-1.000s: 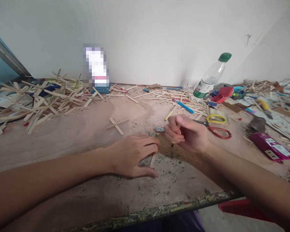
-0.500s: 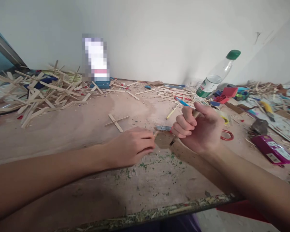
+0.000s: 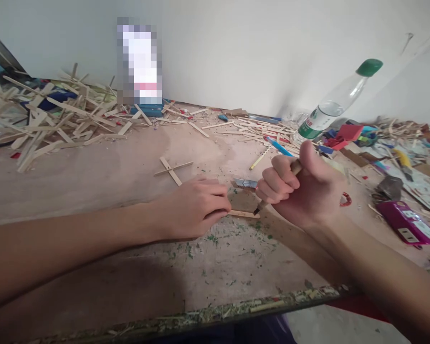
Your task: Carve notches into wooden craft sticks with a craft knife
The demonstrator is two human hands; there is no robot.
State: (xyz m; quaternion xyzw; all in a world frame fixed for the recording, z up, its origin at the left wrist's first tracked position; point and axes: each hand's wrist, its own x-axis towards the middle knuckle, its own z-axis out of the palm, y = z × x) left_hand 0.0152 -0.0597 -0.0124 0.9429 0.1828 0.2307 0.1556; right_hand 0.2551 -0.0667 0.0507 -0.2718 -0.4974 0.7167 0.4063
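Observation:
My left hand [image 3: 195, 210] lies knuckles up on the worn tabletop, fingers pressed together on one end of a flat wooden craft stick [image 3: 244, 214]. The stick's free end points right. My right hand [image 3: 301, 191] is closed in a fist round a pencil [image 3: 263, 206], thumb up on its top end. The pencil's dark tip touches the free end of the stick. A small grey metal blade piece [image 3: 246, 183] lies just behind the stick.
A crossed pair of sticks [image 3: 172, 170] lies behind my left hand. Heaps of craft sticks [image 3: 53, 122] fill the back left. A green-capped plastic bottle [image 3: 335, 107], a blue pen [image 3: 277, 146], a purple box [image 3: 408, 222] and red scissor handles [image 3: 345, 199] crowd the right.
My left hand turned the stick and laid it flat, its end now pointing right. My right hand rose, then brought the pencil tip down onto that end. The camera tilted down slightly.

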